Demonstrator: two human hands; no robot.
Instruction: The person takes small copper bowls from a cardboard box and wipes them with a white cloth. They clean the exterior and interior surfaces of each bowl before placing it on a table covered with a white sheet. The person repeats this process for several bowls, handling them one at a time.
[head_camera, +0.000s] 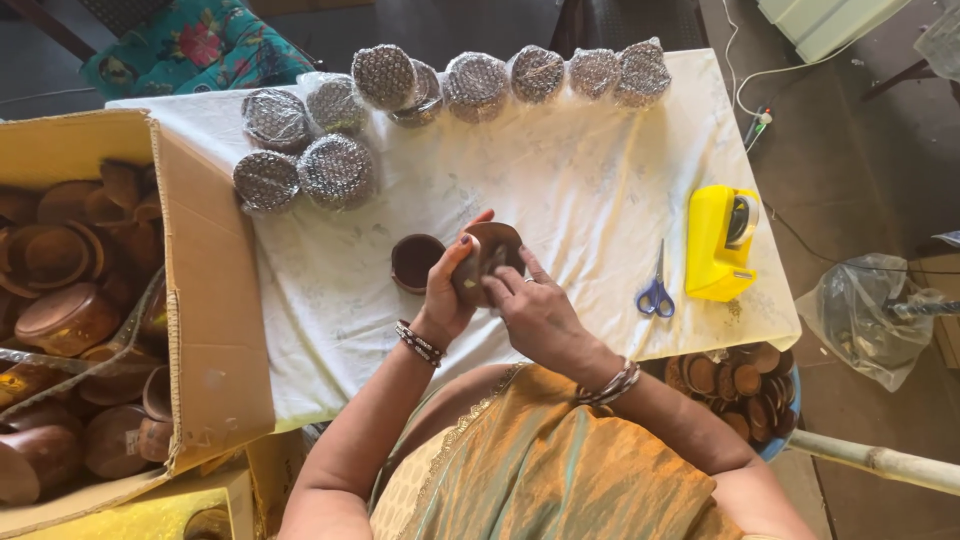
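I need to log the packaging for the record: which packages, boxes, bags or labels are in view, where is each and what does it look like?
Bubble-wrapped bundles: round, silvery-clear, in a row along the table's far edge, more at the far left.
Cardboard box: large, brown, open, left of the table, full of brown wooden bowls.
Plastic bag: clear, crumpled, on the floor at right.
Yellow box: shiny, bottom left, partly cut off.
No labels or screens show.
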